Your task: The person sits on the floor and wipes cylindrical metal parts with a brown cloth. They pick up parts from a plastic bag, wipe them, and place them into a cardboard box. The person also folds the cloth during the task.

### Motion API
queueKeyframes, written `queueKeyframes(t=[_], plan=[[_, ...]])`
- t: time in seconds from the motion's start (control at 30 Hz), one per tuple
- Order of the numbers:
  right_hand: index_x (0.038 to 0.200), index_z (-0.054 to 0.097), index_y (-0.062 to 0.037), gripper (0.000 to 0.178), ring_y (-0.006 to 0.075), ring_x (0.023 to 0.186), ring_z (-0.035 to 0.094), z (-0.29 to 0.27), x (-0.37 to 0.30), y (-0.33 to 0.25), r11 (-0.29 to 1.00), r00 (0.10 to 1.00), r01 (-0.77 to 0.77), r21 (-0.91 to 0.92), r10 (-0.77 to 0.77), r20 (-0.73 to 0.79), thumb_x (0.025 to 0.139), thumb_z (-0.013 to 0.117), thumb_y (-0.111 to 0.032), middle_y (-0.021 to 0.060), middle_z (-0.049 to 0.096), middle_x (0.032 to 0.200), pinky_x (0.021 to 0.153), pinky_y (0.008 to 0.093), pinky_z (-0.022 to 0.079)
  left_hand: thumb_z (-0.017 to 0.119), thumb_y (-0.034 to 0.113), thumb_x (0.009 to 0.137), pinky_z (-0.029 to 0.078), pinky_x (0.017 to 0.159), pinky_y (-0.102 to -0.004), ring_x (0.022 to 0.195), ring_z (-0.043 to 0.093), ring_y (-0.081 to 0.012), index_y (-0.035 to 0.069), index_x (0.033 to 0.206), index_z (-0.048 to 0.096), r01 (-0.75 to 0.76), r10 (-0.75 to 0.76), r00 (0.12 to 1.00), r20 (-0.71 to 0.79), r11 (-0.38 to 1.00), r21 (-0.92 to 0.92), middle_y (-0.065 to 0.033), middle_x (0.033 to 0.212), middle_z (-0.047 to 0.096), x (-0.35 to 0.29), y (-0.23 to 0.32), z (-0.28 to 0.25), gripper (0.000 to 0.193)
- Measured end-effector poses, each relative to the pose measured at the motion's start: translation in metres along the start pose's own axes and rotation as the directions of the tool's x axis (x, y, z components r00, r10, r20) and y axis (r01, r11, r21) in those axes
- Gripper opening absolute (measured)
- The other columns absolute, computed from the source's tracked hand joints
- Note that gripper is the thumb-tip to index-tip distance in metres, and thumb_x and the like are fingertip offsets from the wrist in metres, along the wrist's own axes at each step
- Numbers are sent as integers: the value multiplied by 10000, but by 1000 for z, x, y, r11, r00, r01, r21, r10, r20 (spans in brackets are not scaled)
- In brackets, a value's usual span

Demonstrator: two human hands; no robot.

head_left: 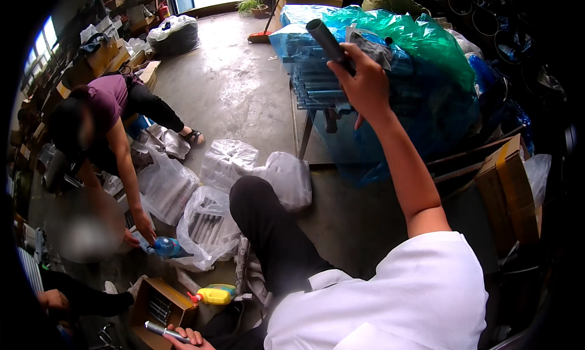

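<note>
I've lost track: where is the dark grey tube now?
In the head view, the dark grey tube is near the top, just right of centre, in the raised right hand, with blue-wrapped tubes behind it.

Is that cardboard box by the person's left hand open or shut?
Open: the cardboard box has an uncovered top, and metallic pieces show inside it.
</note>
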State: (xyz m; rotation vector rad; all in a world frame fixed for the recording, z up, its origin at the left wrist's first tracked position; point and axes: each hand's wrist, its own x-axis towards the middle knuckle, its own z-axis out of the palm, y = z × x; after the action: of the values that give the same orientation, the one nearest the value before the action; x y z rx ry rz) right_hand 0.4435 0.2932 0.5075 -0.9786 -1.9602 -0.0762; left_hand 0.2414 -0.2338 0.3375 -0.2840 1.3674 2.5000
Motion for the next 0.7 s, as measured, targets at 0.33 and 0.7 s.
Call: queueKeyframes(t=[0.33, 0.7], plan=[[1292, 496, -215, 515, 302, 1000, 633, 22, 172, 199, 751, 848, -479, -455, 529, -19, 826, 611, -403, 90, 667, 1066, 823, 433, 502, 417, 380, 982, 224, 325, -204, 384, 267, -70, 114, 970, 501, 84, -83, 996, -32, 995, 59, 19, 617, 417, 4, 2, 37, 280], [1173, 620, -147, 339, 299, 1124, 573, 83, 187, 256, 622, 790, -215, -753, 564, 240, 892, 495, -289, 120, 599, 1210, 890, 419, 480, 440, 366, 982, 238, 316, -173, 394, 295, -42, 74, 1113, 494, 0, 31, 984, -177, 985, 171, 9, 663, 400, 21, -26, 59, 324]])
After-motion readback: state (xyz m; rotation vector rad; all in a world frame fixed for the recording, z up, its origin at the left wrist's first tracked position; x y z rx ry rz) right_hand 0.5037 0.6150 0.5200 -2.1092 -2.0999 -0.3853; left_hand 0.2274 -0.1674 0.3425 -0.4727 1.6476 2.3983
